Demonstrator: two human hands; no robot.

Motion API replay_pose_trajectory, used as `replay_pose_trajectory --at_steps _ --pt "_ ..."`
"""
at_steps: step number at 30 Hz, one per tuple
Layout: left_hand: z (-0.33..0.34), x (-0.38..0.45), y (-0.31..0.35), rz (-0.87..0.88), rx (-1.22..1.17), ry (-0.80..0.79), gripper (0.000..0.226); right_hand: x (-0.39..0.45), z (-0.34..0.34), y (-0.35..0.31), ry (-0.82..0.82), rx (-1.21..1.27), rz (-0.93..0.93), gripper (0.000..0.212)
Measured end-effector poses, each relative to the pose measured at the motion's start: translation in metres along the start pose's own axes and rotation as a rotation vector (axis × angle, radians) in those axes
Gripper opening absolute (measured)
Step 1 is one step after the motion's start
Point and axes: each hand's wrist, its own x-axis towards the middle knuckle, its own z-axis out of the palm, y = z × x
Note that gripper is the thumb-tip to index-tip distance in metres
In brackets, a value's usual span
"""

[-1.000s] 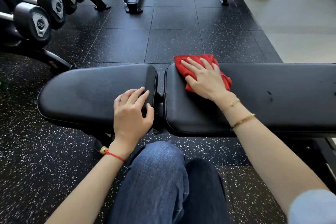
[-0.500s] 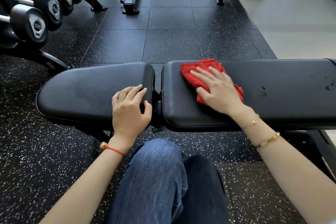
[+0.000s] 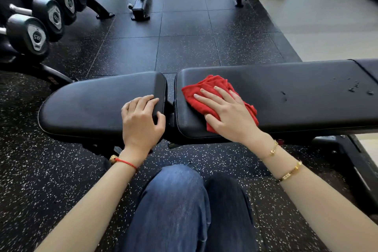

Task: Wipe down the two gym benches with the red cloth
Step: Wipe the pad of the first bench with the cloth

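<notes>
A black padded gym bench lies across the view, with a short seat pad (image 3: 88, 106) on the left and a long back pad (image 3: 296, 92) on the right. The red cloth (image 3: 206, 88) is crumpled on the left end of the long pad. My right hand (image 3: 227, 112) presses flat on the cloth with straight fingers. My left hand (image 3: 141, 118) rests on the right end of the seat pad, its fingers loosely bent over the pad's edge. A few wet droplets (image 3: 356, 88) sit on the long pad further right. A second bench (image 3: 143, 0) stands at the back, only its frame showing.
A rack of black dumbbells (image 3: 38, 18) lines the left side. Black speckled rubber flooring (image 3: 184, 47) lies between the two benches. A pale floor (image 3: 327, 16) starts at the right. My knees in blue jeans (image 3: 184, 206) are just below the near bench.
My right hand has slid the red cloth toward the near side of the long pad, close to its left end. My left hand stays put on the seat pad.
</notes>
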Motion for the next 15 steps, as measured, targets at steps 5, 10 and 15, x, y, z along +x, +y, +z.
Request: replay_pose_trajectory --at_steps 5,10,15 --pt "-0.005 0.001 0.004 0.016 0.077 -0.062 0.040 0.017 -0.004 0.036 0.011 -0.030 0.159 0.056" --pt "-0.003 0.014 0.037 0.055 -0.078 -0.064 0.037 0.048 -0.004 0.046 0.042 -0.032 0.357 0.054" --pt "0.013 0.029 0.090 0.099 -0.276 -0.162 0.035 0.019 -0.004 0.023 0.038 -0.033 0.314 0.057"
